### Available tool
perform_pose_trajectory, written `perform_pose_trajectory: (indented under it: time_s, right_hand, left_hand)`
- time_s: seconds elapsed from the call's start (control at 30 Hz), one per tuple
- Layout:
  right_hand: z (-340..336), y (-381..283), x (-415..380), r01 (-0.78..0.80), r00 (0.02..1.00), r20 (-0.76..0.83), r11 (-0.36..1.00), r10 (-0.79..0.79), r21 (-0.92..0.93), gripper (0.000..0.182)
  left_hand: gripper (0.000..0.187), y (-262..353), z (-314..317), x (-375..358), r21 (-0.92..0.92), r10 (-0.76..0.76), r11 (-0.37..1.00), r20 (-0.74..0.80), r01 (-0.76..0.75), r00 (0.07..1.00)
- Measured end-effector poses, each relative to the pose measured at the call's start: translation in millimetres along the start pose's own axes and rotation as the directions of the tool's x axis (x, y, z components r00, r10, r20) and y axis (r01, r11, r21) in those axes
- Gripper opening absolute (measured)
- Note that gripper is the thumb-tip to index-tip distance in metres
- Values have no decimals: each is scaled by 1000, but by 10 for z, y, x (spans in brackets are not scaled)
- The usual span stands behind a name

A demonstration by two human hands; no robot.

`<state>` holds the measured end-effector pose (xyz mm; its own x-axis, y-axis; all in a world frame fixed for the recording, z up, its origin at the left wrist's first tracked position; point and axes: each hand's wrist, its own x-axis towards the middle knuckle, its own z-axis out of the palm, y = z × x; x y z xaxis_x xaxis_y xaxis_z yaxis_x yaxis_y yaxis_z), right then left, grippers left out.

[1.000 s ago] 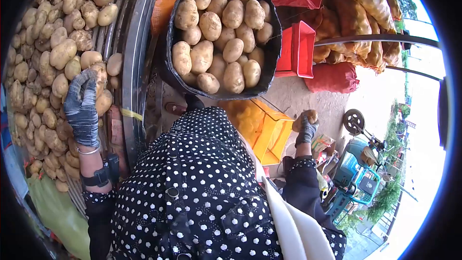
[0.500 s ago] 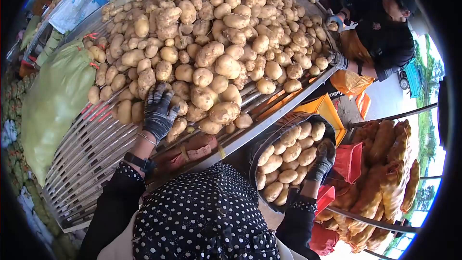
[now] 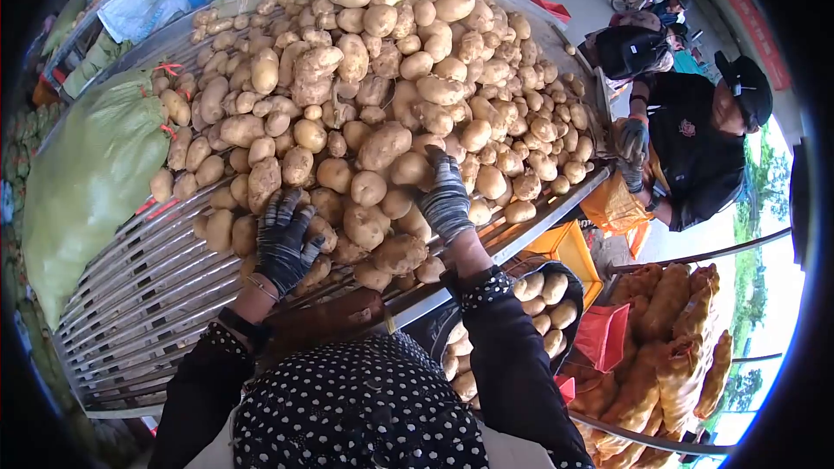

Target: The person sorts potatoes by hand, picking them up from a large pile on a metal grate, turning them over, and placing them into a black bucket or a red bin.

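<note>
A large heap of potatoes (image 3: 382,146) lies on a slatted metal table (image 3: 130,313). My left hand (image 3: 285,243), in a dark grey striped glove, rests against the heap's near edge with its fingers spread and nothing held. My right hand (image 3: 447,198), gloved likewise, reaches over the table's rim. Its fingers and thumb are around one side of a brownish potato (image 3: 410,169) in the heap. Below my right forearm stands a dark round basket (image 3: 569,349) with several cleaner-looking potatoes in it, partly hidden by the sleeve.
A full pale green sack (image 3: 91,182) leans on the table's left side. A yellow crate (image 3: 569,252) and a red bag (image 3: 602,336) are beside the basket. Filled orange mesh sacks (image 3: 678,347) stand at the right. Across the table's right end is a co-worker (image 3: 695,139) in gloves.
My right hand has left the basket and moved up and left onto a potato in the heap. My left hand stays at the heap's edge. The co-worker's hands have come together.
</note>
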<state>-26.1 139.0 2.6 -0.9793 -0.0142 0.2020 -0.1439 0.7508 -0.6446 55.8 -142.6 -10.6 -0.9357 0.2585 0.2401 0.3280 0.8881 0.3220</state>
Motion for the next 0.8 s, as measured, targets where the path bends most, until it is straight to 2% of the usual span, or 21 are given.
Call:
perform_pose_trajectory:
  time_s: [0.07,0.1,0.2,0.27,0.33,0.4,0.47,0.5,0.53,0.6,0.63,0.67,0.73,0.77,0.8]
  right_hand:
    - [-55,21,38,-36,993,109,996,45,-81,71]
    - [-106,-24,73,-117,979,159,990,129,-80,74]
    - [-136,-87,96,-157,965,187,976,183,-150,81]
    - [-68,-33,26,-116,982,128,978,139,-176,83]
    - [-73,-22,17,-126,986,96,985,137,-114,81]
    - [-74,103,-3,-213,973,106,976,207,48,75]
    - [-111,212,-126,-263,965,109,892,239,368,71]
    - [17,396,-197,-151,981,28,669,191,728,67]
    - [-108,341,-307,-191,971,92,478,222,857,61]
    - [-366,205,-538,-183,967,176,22,183,983,57]
    - [-417,190,-641,-180,974,195,-130,112,975,60]
    - [-455,178,-730,-167,979,193,-273,70,948,63]
    - [-566,115,-877,-138,976,196,-421,99,896,67]
    - [-480,253,-966,-136,955,245,-491,165,860,69]
    - [-597,147,-995,-130,958,235,-482,163,866,75]
  left_hand:
    - [42,16,-3,24,-1,3,1000,-3,-3,1000]
    - [42,-3,17,28,-1,17,1000,-19,-17,1000]
    - [41,-14,18,49,12,29,999,-3,-29,1000]
    - [41,2,10,38,1,9,1000,-2,-9,1000]
    - [41,30,-1,38,-42,-4,999,-19,3,1000]
    - [41,84,-54,70,-76,-11,997,-32,9,999]
    - [39,226,-128,156,-89,4,996,-63,-9,998]
    - [37,360,-224,248,-71,76,994,-87,-82,993]
    - [37,450,-231,322,-74,86,993,-81,-92,993]
    - [36,605,-198,454,-16,262,964,-81,-264,962]
    - [39,657,-145,555,-30,346,937,-65,-349,936]
    - [39,736,-84,644,-36,361,931,-62,-364,930]
    - [42,893,54,765,-63,435,899,24,-433,900]
    - [45,930,157,808,-58,423,906,96,-419,901]
    - [45,944,245,834,-61,443,897,100,-439,891]
